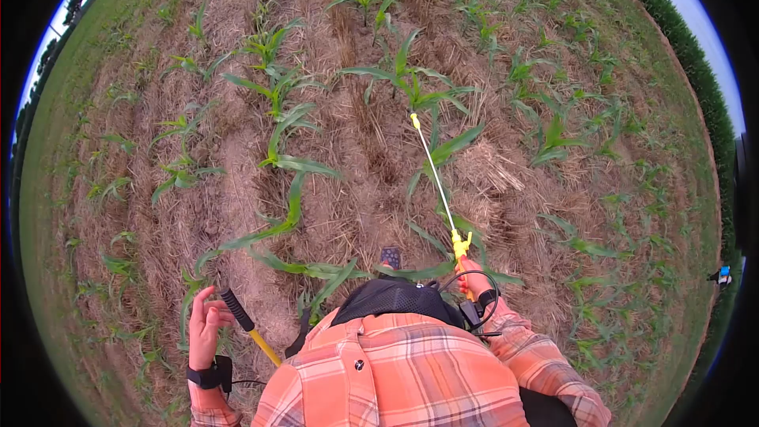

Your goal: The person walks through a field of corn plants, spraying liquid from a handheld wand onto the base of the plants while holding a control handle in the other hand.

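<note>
My right fingers [465, 267] grip the light-looking, stiff wand [437, 174] by its handle [460, 246], best hold; left fingers [212, 308], at eight, loose.

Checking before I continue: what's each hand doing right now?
Left hand: loosely open beside the lever; can't tell whether it touches.
Right hand: closed around the spray wand.
</note>
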Action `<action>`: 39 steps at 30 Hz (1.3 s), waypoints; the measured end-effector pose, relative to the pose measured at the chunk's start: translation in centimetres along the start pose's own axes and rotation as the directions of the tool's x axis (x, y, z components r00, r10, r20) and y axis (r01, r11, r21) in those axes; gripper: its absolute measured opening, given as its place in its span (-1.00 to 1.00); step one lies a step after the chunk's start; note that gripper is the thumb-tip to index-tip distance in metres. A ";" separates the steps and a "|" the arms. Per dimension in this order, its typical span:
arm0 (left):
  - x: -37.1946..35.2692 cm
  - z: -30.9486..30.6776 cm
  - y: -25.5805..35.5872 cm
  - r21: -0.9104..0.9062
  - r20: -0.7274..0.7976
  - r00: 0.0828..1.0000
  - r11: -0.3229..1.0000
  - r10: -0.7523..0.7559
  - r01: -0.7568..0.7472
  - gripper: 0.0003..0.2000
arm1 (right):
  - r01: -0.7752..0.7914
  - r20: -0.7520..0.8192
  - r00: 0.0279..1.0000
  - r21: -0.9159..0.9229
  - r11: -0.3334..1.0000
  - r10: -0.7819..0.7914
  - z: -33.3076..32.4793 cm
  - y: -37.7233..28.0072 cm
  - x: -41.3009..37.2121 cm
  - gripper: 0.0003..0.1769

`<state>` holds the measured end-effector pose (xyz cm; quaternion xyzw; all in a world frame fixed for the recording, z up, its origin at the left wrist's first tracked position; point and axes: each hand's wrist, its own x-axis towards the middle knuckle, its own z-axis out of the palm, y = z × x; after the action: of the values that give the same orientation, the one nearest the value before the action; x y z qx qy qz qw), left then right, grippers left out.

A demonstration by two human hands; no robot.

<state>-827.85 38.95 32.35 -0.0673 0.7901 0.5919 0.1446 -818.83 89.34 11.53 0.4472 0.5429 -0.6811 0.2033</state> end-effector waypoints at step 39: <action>19.1 -6.1 2.6 0.297 -0.434 0.868 0.948 0.240 -0.114 -0.94 | 0.166 0.201 0.974 -0.315 0.935 -0.105 20.3 -18.1 14.6 -0.63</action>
<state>-847.56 35.06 30.39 -0.1140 0.8754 0.4597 -0.0968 -848.04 79.65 9.74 0.3046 0.6580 -0.6310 0.2759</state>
